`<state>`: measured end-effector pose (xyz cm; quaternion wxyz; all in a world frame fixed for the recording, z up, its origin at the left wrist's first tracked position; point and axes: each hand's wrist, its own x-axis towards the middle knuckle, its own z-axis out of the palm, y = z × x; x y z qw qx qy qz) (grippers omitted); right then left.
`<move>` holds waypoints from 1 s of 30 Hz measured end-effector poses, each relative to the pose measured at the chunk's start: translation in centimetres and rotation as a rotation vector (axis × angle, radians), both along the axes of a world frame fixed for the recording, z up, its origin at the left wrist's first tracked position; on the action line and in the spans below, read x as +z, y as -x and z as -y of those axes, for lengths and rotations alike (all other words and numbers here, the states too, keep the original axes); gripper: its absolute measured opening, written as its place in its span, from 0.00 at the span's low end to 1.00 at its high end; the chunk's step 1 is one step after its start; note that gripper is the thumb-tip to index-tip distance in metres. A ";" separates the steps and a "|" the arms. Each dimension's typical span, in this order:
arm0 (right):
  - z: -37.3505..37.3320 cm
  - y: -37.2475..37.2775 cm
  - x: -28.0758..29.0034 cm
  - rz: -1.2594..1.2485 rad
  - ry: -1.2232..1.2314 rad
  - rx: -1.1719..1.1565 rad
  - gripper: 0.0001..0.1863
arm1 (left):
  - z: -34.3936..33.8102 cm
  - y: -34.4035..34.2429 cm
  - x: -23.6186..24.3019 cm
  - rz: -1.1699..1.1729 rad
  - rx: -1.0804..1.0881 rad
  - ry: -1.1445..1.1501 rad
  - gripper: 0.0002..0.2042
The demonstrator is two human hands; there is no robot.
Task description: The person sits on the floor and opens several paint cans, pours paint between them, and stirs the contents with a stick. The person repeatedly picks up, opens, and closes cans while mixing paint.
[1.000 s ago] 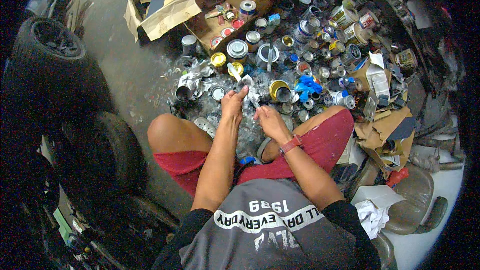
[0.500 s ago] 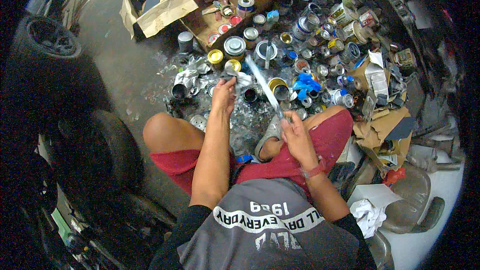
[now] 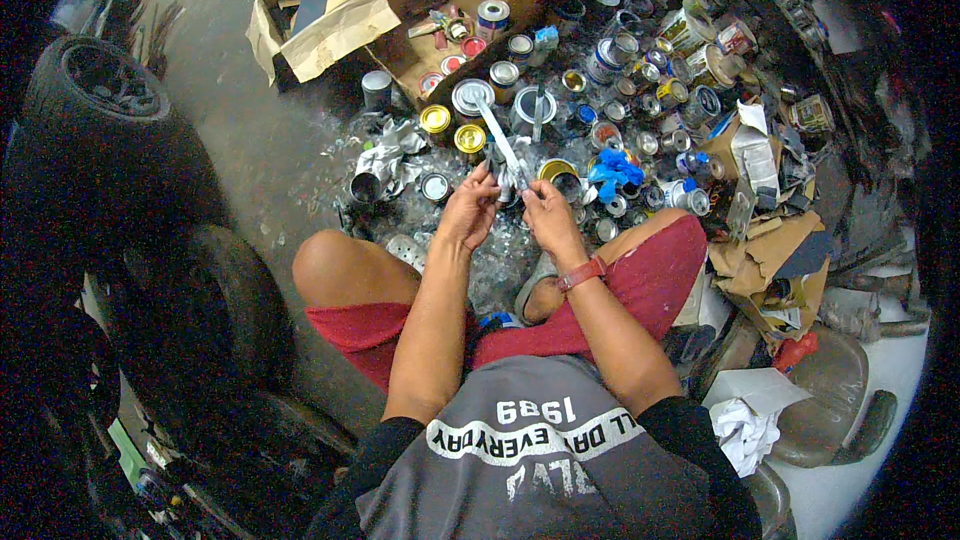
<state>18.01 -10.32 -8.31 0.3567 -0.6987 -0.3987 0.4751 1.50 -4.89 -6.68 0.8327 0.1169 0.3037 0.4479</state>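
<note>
My right hand (image 3: 552, 218) grips the lower end of a flat, whitish stirring stick (image 3: 497, 135), which slants up and away to the left. My left hand (image 3: 470, 208) pinches a crumpled grey-white rag or paper (image 3: 507, 180), bunched against the lower part of the stick close to the right fingers. Past the hands stand a tin with a gold lid (image 3: 469, 138) and a larger grey-lidded tin (image 3: 472, 97), behind the stick's far end. An open gold-rimmed tin (image 3: 558, 172) sits just right of the stick.
Many paint tins crowd the floor ahead and right, with crumpled blue plastic (image 3: 615, 175) among them. A cardboard box (image 3: 400, 50) holds tins at the back. Crumpled paper (image 3: 388, 155) lies left, by a dark cup (image 3: 365, 187). Tyres (image 3: 100, 130) stand at far left.
The right hand has moved left with the stick, toward the left hand. Now the rag meets the stick; before, it was held apart from it.
</note>
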 end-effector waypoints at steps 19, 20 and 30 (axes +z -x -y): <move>4.7 0.3 3.8 0.195 0.013 0.314 0.14 | -0.9 0.4 -4.2 -0.473 0.326 0.141 0.11; 5.9 0.0 4.5 0.208 0.033 0.322 0.14 | -1.1 0.8 -4.2 -0.412 0.354 0.131 0.12; 7.4 -2.4 12.9 0.172 -0.140 0.141 0.15 | -2.6 2.5 -4.5 -0.280 0.104 -0.060 0.17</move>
